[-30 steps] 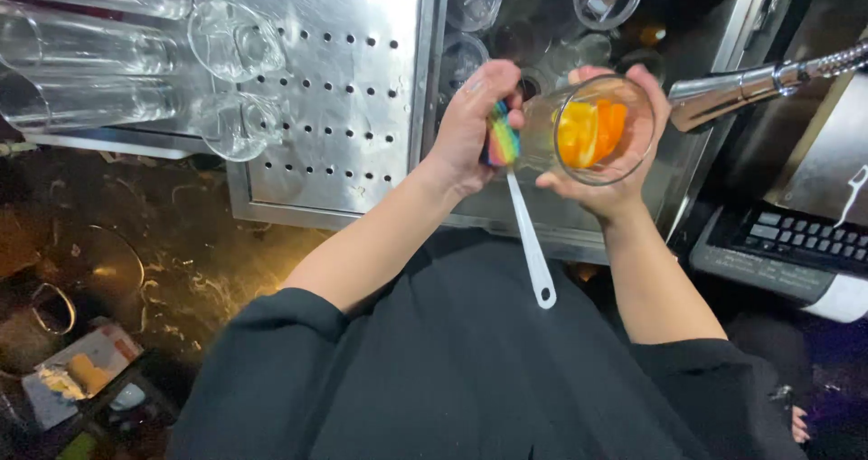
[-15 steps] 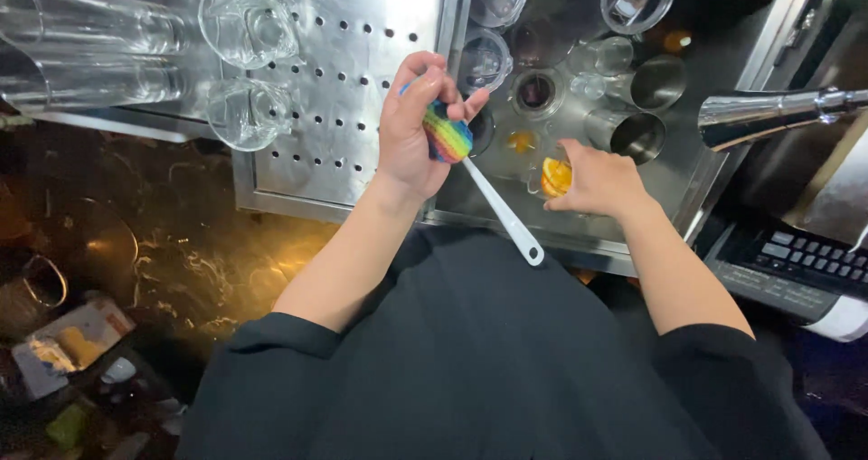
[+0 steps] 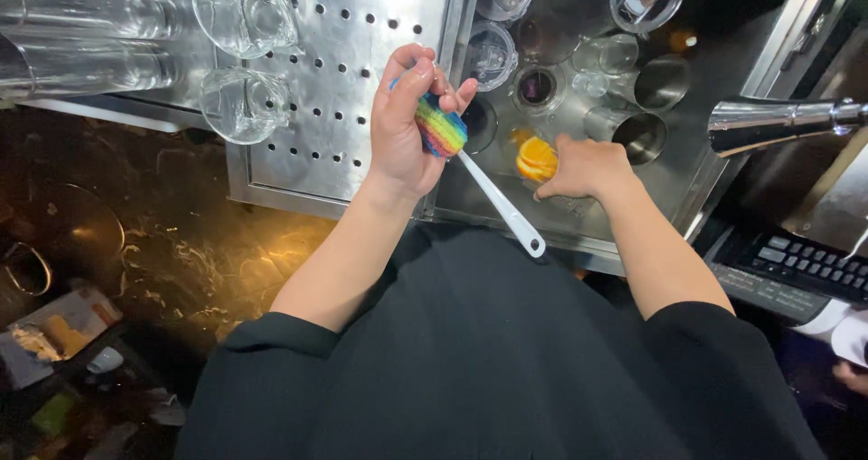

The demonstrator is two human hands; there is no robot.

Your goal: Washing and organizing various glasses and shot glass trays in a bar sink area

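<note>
My left hand (image 3: pixel 398 125) is closed around the rainbow-striped sponge head of a bottle brush (image 3: pixel 440 127). Its white handle (image 3: pixel 502 207) points down and right towards my body. This hand hovers over the edge between the perforated steel drainboard (image 3: pixel 344 80) and the sink (image 3: pixel 561 107). My right hand (image 3: pixel 588 166) reaches low into the sink and grips a clear glass holding orange slices (image 3: pixel 536 159). The glass itself is mostly hidden by the hand.
Clear glasses (image 3: pixel 240 103) lie on the drainboard at the left. Steel cups (image 3: pixel 644 134) and more glasses (image 3: pixel 493 57) stand in the sink. A steel tap (image 3: pixel 778 121) juts in from the right above a dark keyboard (image 3: pixel 805 265). A dark marbled counter (image 3: pixel 181 243) lies left.
My right hand has lowered the glass with orange slices down into the sink. My left hand has drawn the brush out and away to the left.
</note>
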